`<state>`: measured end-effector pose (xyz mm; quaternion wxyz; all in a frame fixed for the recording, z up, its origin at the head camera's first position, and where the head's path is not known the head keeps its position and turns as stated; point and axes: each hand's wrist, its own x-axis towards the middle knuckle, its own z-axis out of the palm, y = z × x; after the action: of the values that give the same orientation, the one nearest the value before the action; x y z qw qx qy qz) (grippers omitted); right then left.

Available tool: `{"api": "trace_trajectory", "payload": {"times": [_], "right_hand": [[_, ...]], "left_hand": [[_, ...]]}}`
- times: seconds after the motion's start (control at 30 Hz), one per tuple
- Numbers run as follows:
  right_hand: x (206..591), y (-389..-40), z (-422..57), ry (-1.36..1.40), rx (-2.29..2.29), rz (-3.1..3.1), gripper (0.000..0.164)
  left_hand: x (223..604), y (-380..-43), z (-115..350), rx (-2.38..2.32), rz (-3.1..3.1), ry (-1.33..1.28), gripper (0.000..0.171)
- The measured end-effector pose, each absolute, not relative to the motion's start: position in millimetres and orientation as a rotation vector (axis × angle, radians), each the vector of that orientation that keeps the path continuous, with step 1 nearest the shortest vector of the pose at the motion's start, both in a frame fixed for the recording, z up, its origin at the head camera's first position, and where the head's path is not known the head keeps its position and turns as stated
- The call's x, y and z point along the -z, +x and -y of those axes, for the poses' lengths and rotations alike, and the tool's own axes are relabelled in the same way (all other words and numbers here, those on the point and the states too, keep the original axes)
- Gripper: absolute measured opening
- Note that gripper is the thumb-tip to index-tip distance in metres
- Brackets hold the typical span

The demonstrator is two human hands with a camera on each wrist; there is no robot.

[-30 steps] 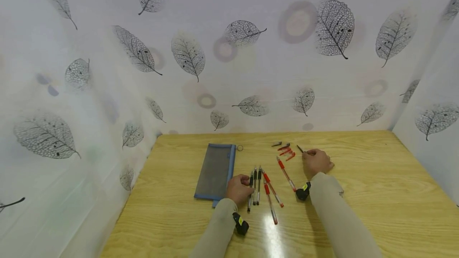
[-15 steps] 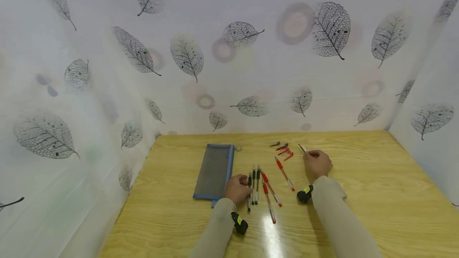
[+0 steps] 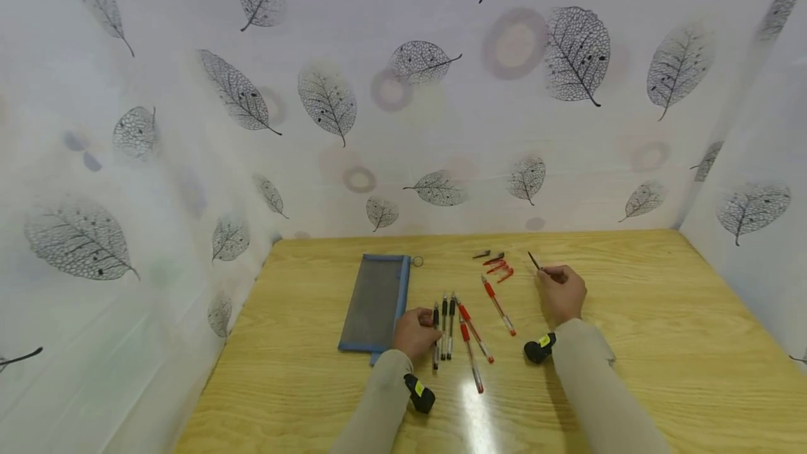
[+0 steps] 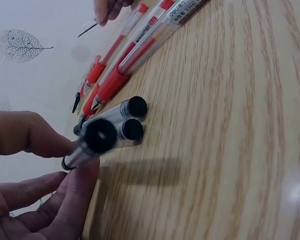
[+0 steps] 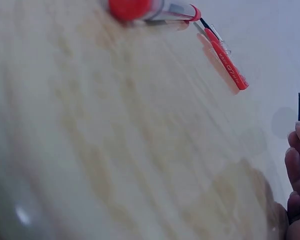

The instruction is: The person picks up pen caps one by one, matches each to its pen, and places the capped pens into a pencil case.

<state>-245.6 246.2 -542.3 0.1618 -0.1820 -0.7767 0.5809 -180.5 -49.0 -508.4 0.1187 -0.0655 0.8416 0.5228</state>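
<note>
- The left hand's [image 3: 415, 333] fingers pinched a black pen [image 3: 436, 336], beside 2 more black pens [image 3: 444, 308] on the surface [image 3: 649, 328].
- The right hand's [image 3: 563, 293] fingers pinched a dark-clipped cap [image 3: 533, 260], right of some loose caps [image 3: 497, 267].
- 3 red pens [image 3: 471, 356] lay between the hands.
- A blue-edged mesh pouch [image 3: 375, 303] lay just left of the left hand.
</note>
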Motion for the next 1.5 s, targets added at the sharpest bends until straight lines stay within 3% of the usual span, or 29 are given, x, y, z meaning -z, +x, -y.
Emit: {"api": "trace_trajectory", "payload": {"times": [0.8, 1.5], "right_hand": [[547, -232, -246, -0.461, -1.787, 2.092, 0.028], [537, -210, -231, -0.225, -1.810, 2.236, 0.035]], "left_hand": [[515, -174, 48, -1.628, -2.457, -0.124, 0.044], [508, -161, 57, -1.778, -2.337, -0.013, 0.027]]}}
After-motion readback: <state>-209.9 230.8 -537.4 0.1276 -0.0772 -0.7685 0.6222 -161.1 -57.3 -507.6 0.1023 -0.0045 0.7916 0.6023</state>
